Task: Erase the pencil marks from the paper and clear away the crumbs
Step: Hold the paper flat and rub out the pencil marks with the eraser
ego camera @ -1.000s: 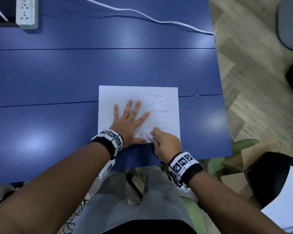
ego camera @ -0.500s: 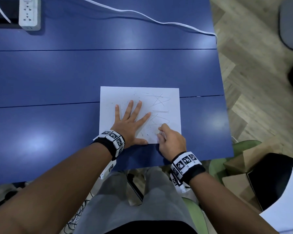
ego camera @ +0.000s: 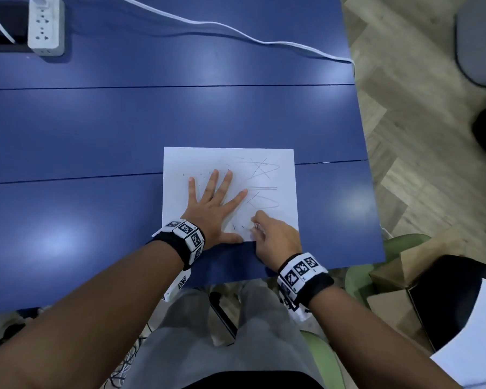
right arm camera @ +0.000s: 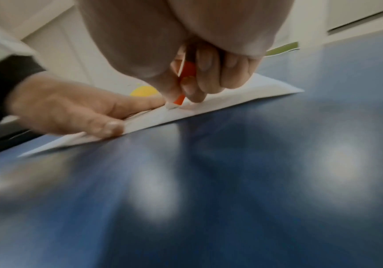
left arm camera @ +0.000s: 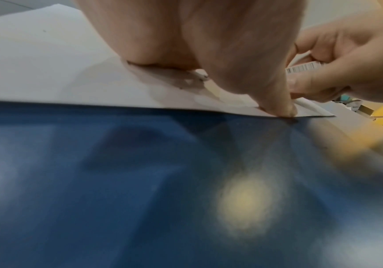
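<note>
A white sheet of paper (ego camera: 227,164) lies on the blue table (ego camera: 124,130), with pencil scribbles (ego camera: 260,168) on its right half and small dark crumbs scattered near my hands. My left hand (ego camera: 212,203) lies flat on the paper with fingers spread, pressing it down; its thumb rests at the near edge (left arm camera: 282,110). My right hand (ego camera: 272,235) pinches a small eraser (right arm camera: 181,98) with an orange and white sleeve, its tip touching the paper near the near edge. The eraser's barcode label (left arm camera: 303,68) shows in the left wrist view.
A white power strip (ego camera: 45,26) lies at the table's far left, and a white cable (ego camera: 236,30) runs across the far side to the right edge. The table's right edge (ego camera: 373,192) is close to the paper. Cardboard boxes (ego camera: 399,276) and a black chair (ego camera: 460,304) stand at lower right.
My right hand with the eraser slid right and farther up the paper, then came back a little toward my left thumb. My left hand has stayed flat on the sheet.
</note>
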